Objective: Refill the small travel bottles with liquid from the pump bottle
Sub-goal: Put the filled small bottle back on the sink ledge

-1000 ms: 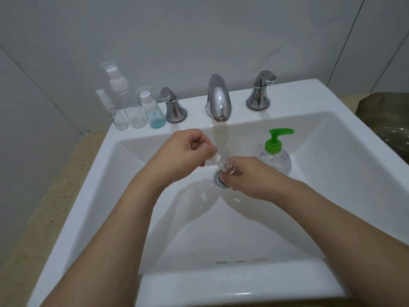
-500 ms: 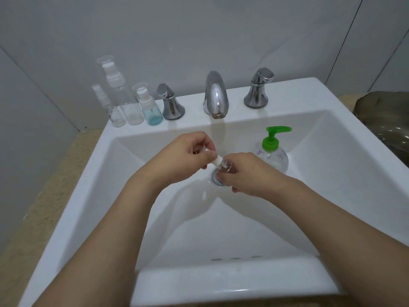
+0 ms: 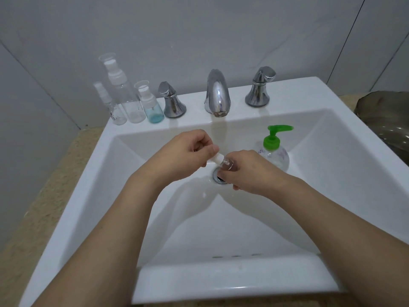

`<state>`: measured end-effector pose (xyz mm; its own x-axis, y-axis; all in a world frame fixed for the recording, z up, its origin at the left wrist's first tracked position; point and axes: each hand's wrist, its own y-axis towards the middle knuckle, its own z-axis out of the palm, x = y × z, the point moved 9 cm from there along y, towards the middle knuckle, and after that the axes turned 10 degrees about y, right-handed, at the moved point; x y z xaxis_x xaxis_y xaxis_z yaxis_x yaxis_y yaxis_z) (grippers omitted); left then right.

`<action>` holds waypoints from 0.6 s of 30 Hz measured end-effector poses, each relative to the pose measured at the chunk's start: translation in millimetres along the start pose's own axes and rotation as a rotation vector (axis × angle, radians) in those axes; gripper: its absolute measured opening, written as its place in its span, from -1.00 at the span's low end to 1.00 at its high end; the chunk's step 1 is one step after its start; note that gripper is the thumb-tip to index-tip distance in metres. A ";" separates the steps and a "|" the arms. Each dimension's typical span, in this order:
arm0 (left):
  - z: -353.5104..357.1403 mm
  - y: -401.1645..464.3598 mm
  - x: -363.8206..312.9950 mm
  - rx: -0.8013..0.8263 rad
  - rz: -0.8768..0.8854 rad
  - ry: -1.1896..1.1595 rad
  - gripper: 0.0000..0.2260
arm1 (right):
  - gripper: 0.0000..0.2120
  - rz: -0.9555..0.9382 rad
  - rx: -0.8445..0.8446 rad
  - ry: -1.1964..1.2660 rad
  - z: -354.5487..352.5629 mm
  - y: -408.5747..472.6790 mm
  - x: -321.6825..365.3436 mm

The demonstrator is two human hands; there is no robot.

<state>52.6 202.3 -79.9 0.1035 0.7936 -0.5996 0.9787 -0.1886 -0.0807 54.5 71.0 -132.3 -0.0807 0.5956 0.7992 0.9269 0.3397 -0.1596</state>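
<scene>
Gripping a small clear travel bottle (image 3: pixel 228 166) over the drain (image 3: pixel 219 177) of the white sink (image 3: pixel 332 196), the right hand (image 3: pixel 250 171) curls round its body while the left hand (image 3: pixel 188 151) pinches its white cap (image 3: pixel 215 157). Just behind the right hand stands the green-topped pump bottle (image 3: pixel 274 149) in the basin. Three more travel bottles (image 3: pixel 132 103) line the rim's back left corner.

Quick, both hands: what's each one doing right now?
Left hand: pinches the white cap of the small bottle.
Right hand: grips the small bottle over the drain.
</scene>
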 end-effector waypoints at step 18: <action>-0.9 -0.1 0.9 -0.001 0.001 0.019 -0.86 | -0.88 0.020 0.007 -0.025 -0.4 -1.7 1.2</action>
<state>52.8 203.6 -79.8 0.1078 0.8040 -0.5847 0.9788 -0.1888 -0.0792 53.0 70.9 -130.9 -0.0716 0.6206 0.7809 0.9259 0.3326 -0.1794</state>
